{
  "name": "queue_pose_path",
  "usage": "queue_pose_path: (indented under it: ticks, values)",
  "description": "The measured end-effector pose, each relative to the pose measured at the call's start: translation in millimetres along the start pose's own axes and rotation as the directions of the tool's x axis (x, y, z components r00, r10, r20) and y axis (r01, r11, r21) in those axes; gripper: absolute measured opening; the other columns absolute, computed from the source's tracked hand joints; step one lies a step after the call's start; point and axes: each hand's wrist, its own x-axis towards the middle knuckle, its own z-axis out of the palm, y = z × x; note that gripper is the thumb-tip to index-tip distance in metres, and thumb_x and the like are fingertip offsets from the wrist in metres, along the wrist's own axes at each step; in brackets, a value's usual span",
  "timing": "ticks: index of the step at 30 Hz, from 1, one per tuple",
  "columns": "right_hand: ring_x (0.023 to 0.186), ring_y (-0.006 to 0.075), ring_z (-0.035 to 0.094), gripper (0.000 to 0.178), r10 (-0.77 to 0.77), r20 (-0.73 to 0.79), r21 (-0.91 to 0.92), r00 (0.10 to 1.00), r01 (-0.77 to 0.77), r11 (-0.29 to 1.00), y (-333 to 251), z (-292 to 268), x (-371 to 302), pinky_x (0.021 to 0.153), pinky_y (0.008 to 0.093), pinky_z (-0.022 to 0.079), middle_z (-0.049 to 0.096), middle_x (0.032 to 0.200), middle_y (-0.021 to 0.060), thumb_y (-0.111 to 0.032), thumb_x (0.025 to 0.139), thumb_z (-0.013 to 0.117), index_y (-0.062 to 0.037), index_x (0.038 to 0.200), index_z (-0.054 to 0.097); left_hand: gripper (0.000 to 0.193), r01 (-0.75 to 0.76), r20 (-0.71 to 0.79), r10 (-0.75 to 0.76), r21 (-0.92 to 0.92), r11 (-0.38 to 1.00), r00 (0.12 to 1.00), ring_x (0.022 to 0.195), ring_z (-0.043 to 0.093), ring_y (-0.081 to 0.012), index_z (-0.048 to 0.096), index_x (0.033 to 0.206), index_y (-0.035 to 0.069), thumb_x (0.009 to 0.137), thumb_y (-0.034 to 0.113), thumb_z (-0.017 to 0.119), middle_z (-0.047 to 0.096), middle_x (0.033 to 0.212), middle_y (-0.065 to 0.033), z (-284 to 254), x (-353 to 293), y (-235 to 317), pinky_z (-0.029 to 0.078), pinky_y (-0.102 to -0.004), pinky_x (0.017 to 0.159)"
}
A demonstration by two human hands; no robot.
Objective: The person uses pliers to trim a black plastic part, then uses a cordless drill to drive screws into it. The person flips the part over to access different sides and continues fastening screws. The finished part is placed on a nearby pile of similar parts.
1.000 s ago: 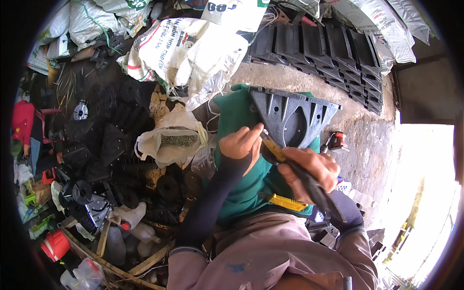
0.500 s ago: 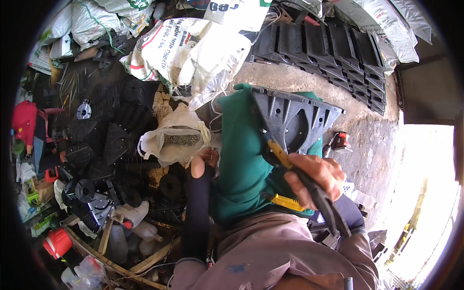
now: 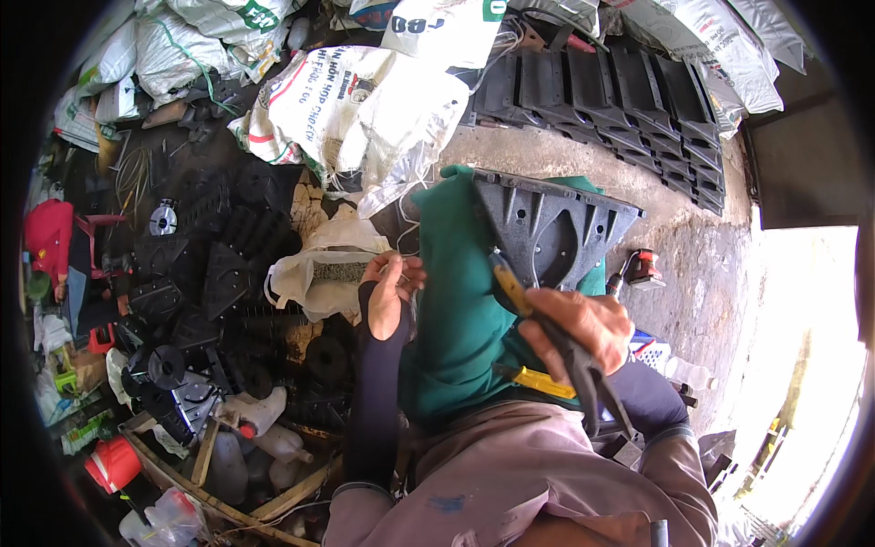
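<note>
1. Green cloth: draped over the person's lap.
2. Black triangular bracket: lying on that cloth, its wide edge away from the body.
3. Open white bag: left of the cloth, small bits inside.
4. Dark-handled tool with a yellow section: its tip at the bracket's left edge.
5. Right hand: grip clamped around the tool.
6. Left hand: just beside the bag, fingers curled; cannot tell whether its grip holds anything.
7. Yellow cutter: near the waist.
</note>
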Motion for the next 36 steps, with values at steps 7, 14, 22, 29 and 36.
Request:
queue_pose_path:
  ticks: [7, 14, 22, 29, 36]
  values:
    - [0.052, 0.0213, 0.063, 0.034, 0.045, 0.010, -0.097, 0.999, -0.044, 0.994, -1.6, 2.3, -5.3, 0.045, 0.0311, 0.047, 0.064, 0.069, 0.0080, -0.005, 0.072, 0.077, -0.0005, 0.103, 0.063, 0.030, -0.079, 0.073, 0.067, 0.179, 0.981, 0.995, 0.069, 0.061, -0.0146, 0.057, 0.111, -0.003, 0.095, 0.022, 0.060, 0.065, 0.091, -0.0128, 46.6, -15.2, 29.3, 0.048, -0.0257, 0.058]
    - [0.059, 0.0229, 0.068, 0.028, 0.326, 0.101, -0.114, 0.940, -0.314, 0.942, -7.3, -6.0, -8.8, 0.053, 0.0299, 0.052, 0.069, 0.078, 0.0121, -0.006, 0.078, 0.073, -0.0001, 0.103, 0.064, 0.025, -0.136, 0.178, 0.118, 0.092, 0.986, 0.977, 0.071, 0.063, -0.0158, 0.056, 0.113, -0.004, 0.095, 0.014, 0.058, 0.066, 0.096, -0.0143, 78.9, -14.7, 33.9, 0.050, -0.0255, 0.060]
    - [0.044, 0.0057, 0.047, 0.030, 0.858, 0.146, 0.343, 0.492, -0.839, 0.423, 38.2, -47.1, -29.8, 0.041, 0.0207, 0.034, 0.069, 0.078, 0.0124, -0.023, 0.095, 0.055, 0.0038, 0.106, 0.060, 0.018, -0.138, 0.155, 0.099, 0.269, 0.953, 0.983, 0.062, 0.058, -0.0095, 0.060, 0.103, 0.000, 0.091, 0.013, 0.064, 0.066, 0.085, -0.0077, 104.8, -0.5, 34.4, 0.045, -0.0215, 0.052]
    - [0.039, 0.0056, 0.040, 0.032, 0.812, 0.209, 0.509, 0.544, -0.770, 0.385, 89.5, -64.3, -47.0, 0.040, 0.0199, 0.029, 0.068, 0.076, 0.0134, -0.021, 0.096, 0.049, 0.0068, 0.108, 0.058, 0.017, -0.209, 0.227, 0.136, 0.340, 0.917, 0.964, 0.067, 0.060, -0.0103, 0.062, 0.105, -0.002, 0.089, 0.001, 0.060, 0.067, 0.089, -0.0101, 107.8, 4.3, 34.2, 0.048, -0.0221, 0.055]
    - [0.039, 0.0049, 0.038, 0.033, 0.799, 0.262, 0.510, 0.541, -0.781, 0.362, 104.4, -60.1, -40.9, 0.041, 0.0203, 0.029, 0.067, 0.075, 0.0132, -0.024, 0.096, 0.052, 0.0049, 0.109, 0.059, 0.007, -0.539, 0.275, 0.528, 0.713, 0.449, 0.804, 0.060, 0.057, -0.0087, 0.063, 0.093, 0.003, 0.088, 0.008, 0.064, 0.064, 0.076, -0.0023, 112.7, 11.3, 27.9, 0.045, -0.0221, 0.058]
